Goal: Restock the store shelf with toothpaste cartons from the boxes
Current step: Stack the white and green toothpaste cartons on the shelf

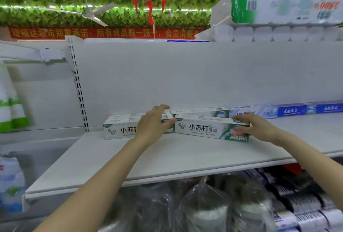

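Barely started on this shelf (167,157)
A few cartons (118,129) sit at the left, my left hand (154,123) gripping them; right hand (259,127) pinches another carton (204,128) just beside. Lots left to fill.

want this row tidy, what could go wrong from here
The front carton sits angled; pushing its end with the right hand could jam it against the left cartons under the left hand. Sliding it back could knock the blue cartons behind.
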The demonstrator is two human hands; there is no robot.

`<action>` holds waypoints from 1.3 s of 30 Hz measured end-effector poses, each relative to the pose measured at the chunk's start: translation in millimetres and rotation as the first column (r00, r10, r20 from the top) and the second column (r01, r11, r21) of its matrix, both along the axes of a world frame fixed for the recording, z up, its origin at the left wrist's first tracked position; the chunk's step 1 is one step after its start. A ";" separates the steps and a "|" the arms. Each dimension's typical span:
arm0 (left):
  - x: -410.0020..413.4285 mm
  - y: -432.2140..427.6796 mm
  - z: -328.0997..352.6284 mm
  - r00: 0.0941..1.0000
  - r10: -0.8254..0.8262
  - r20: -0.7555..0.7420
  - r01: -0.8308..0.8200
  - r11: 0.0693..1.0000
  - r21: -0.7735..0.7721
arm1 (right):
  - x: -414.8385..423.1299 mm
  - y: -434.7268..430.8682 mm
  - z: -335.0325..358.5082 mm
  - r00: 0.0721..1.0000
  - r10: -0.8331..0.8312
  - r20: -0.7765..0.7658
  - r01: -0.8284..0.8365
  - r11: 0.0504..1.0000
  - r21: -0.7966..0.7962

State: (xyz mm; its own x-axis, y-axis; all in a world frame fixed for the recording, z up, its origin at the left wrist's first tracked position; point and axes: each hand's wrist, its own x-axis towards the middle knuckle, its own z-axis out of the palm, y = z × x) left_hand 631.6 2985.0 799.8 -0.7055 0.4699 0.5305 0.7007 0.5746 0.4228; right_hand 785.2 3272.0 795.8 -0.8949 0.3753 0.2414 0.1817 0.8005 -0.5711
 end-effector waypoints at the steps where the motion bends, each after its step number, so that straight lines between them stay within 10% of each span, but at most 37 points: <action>1: -3.9 5.0 -0.8 1.000 -0.007 0.010 0.007 1.000 -0.014 | -6.5 4.0 -0.6 1.000 -0.028 -0.008 0.028 0.999 0.036; 7: -29.9 28.7 -2.1 0.995 -0.007 0.099 0.006 1.000 0.019 | -40.5 14.2 -11.3 0.974 -0.186 -0.131 0.185 0.983 -0.022; 13: -41.8 32.5 -23.4 0.989 0.085 -0.124 -0.087 0.996 -0.011 | -70.9 25.0 -28.4 0.899 -0.326 -0.291 0.264 0.936 -0.234; 39: -20.9 36.5 -14.3 0.982 0.063 -0.179 -0.091 0.984 -0.154 | -72.2 13.0 -24.6 0.967 -0.121 -0.222 0.094 0.987 -0.131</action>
